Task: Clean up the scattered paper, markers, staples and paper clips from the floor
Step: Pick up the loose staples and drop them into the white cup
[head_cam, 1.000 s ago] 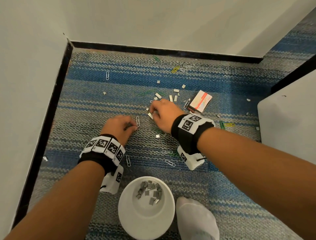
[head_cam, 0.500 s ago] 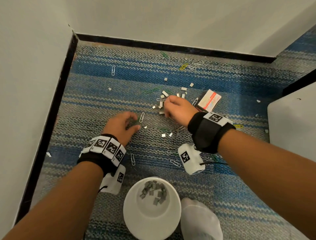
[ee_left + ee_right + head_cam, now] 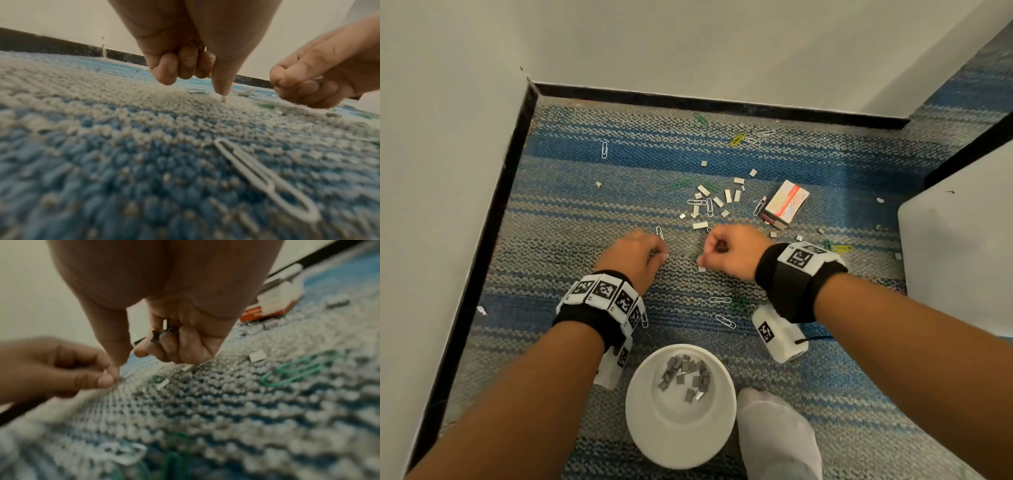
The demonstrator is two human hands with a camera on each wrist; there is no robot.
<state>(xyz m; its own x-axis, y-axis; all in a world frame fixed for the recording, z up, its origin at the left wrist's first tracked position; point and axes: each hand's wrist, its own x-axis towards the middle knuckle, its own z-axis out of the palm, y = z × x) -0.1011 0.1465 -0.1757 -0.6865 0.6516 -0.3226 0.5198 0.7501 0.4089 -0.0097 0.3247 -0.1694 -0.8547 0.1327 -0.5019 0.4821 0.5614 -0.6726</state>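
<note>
Both hands low on the carpet (image 3: 571, 219): right hand (image 3: 729, 251) fisted round staples, left hand (image 3: 631, 255) pinching one more, w/ a small batch already in the cup (image 3: 635, 407) but most staples (image 3: 717, 202), clips (image 3: 604, 149) & the box (image 3: 786, 204) still out — early-mid.

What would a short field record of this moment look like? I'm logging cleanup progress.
surface: carpet in a wall corner
left hand: fingertips down on a staple piece
right hand: curled round staple pieces, reaching for another
bowl: holds staple pieces only
still on floor: staple pieces, paper clips, staple box
paper, markers: none in view
</note>
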